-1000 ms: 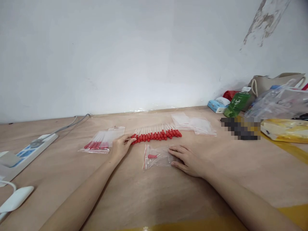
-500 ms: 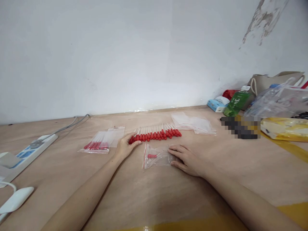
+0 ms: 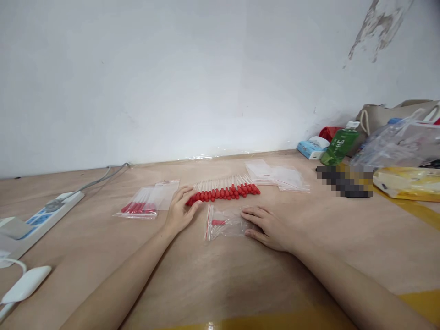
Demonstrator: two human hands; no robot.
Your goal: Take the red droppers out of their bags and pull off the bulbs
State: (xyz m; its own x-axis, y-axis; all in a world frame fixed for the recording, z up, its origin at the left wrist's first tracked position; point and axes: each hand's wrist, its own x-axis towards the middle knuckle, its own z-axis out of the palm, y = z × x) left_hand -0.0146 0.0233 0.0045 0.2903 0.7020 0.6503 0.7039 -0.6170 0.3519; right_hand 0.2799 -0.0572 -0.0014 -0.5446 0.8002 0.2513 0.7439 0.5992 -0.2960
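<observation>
A row of thin white sticks with bulbous red ends [image 3: 227, 191] lies across the middle of the table. My left hand [image 3: 180, 208] is at the row's left end, thumb and fingers apart around the outermost red ends. Nearer to me lies a clear zip bag [image 3: 228, 229] with a red seal line at its left, and one red-ended stick [image 3: 218, 222] shows inside it. My right hand [image 3: 266, 227] rests on the bag's right end, fingers stretched out and thumb apart. That end of the bag is partly hidden under the hand.
Left of the row lies a zip bag of red-ended sticks [image 3: 139, 208]. Behind it to the right are flat zip bags [image 3: 290, 178]. A power strip [image 3: 51, 215] stands at the left; a green bottle [image 3: 340, 144], tissue pack [image 3: 311, 149] and plastic bags [image 3: 395, 142] crowd the right.
My left thumb and fingers have spread further apart at the end of the row. My right hand and the bag under it have stayed in place. The whole view has shifted slightly.
</observation>
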